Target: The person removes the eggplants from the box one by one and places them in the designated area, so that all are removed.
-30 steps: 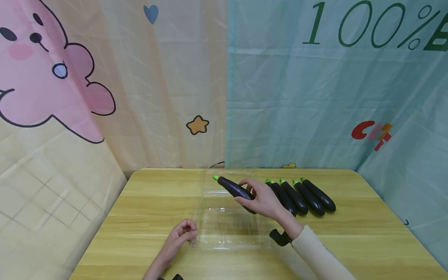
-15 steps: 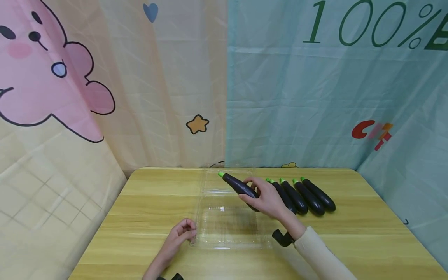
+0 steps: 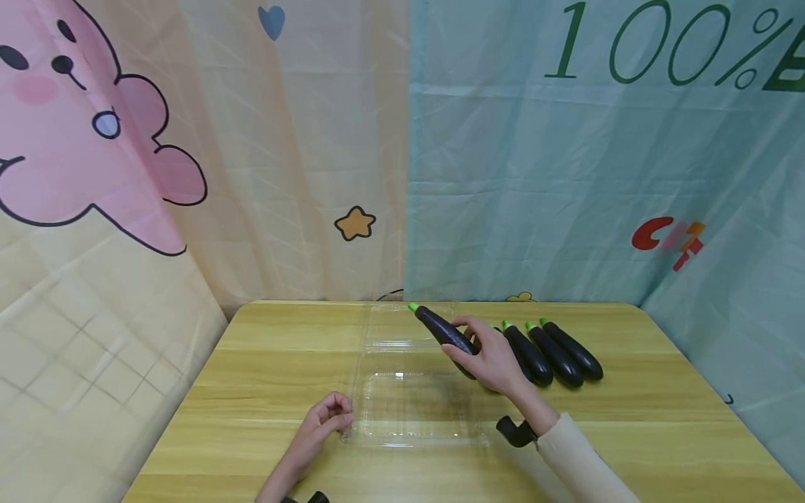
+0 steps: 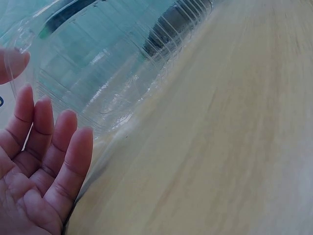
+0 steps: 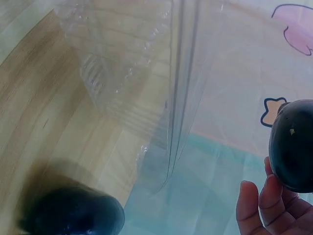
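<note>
A dark purple eggplant (image 3: 440, 330) with a green stem end is held in my right hand (image 3: 493, 356), raised near the right side of a clear plastic container (image 3: 411, 443). The right wrist view shows its rounded end (image 5: 296, 147) close to the fingers (image 5: 271, 200). My left hand (image 3: 323, 425) pinches the left rim of the container, thumb on one side and fingers on the other. In the left wrist view the container's clear wall (image 4: 98, 83) stands before the fingertips (image 4: 66, 120). The container's lid (image 3: 399, 327) is folded back behind it.
Several more eggplants (image 3: 556, 356) lie side by side on the wooden table (image 3: 660, 433) to the right, one partly hidden behind my right hand. A lying eggplant (image 5: 78, 213) shows in the right wrist view. Printed curtains (image 3: 478, 175) hang behind the table.
My right hand has moved to the right with the eggplant, away from above the container's middle and towards the row. The left hand stays at the rim.
</note>
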The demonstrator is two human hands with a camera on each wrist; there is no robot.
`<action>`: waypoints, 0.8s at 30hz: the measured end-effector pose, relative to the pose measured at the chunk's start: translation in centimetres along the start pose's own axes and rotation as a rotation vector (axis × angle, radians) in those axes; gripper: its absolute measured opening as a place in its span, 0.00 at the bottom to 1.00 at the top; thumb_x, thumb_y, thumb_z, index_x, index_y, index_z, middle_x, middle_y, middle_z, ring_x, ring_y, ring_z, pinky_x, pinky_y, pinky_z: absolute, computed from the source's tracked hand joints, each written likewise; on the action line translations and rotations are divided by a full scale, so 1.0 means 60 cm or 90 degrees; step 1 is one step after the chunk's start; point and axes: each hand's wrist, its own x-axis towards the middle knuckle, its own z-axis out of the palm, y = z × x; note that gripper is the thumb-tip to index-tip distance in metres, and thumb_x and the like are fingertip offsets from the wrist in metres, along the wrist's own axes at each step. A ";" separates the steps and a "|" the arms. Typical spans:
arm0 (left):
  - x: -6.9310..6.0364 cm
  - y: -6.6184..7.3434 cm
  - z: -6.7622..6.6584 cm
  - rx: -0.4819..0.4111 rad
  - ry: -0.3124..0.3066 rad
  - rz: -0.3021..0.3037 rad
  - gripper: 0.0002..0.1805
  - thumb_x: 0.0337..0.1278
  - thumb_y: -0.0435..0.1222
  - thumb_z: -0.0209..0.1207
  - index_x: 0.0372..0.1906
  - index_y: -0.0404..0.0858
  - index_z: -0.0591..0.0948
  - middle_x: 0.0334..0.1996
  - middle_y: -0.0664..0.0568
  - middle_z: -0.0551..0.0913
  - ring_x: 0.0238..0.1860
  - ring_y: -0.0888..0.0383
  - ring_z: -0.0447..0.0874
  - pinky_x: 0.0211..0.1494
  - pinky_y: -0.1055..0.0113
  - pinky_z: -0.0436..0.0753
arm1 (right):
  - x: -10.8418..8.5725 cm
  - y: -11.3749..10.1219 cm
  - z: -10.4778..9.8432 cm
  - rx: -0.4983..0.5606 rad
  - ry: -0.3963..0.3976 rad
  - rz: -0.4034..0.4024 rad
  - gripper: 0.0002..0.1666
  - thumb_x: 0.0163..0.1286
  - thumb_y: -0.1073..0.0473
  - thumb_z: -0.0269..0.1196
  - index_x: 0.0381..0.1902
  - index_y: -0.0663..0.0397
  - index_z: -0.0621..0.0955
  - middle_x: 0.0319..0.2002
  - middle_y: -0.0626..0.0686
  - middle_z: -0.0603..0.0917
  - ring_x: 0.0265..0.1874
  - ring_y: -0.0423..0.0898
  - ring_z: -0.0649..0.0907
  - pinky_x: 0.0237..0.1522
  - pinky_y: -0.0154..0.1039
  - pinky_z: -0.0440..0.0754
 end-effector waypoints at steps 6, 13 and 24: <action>0.000 0.000 -0.001 -0.002 0.001 -0.007 0.11 0.62 0.30 0.53 0.41 0.23 0.67 0.31 0.51 0.72 0.29 0.62 0.72 0.35 0.71 0.75 | -0.004 0.010 -0.009 0.011 0.019 0.023 0.26 0.59 0.44 0.68 0.52 0.48 0.78 0.27 0.45 0.77 0.21 0.41 0.75 0.25 0.39 0.73; -0.001 -0.001 -0.001 0.003 0.003 -0.005 0.11 0.62 0.30 0.53 0.41 0.23 0.68 0.32 0.51 0.72 0.30 0.62 0.73 0.35 0.71 0.75 | -0.009 0.026 -0.022 0.028 0.044 0.053 0.25 0.59 0.44 0.68 0.51 0.48 0.78 0.27 0.47 0.78 0.21 0.42 0.76 0.24 0.39 0.73; -0.001 -0.001 0.000 0.004 0.009 -0.001 0.09 0.61 0.29 0.53 0.39 0.26 0.69 0.31 0.50 0.72 0.30 0.62 0.73 0.35 0.71 0.75 | -0.012 0.046 -0.045 0.002 0.096 0.056 0.23 0.60 0.45 0.67 0.50 0.49 0.78 0.24 0.47 0.75 0.18 0.43 0.73 0.20 0.38 0.70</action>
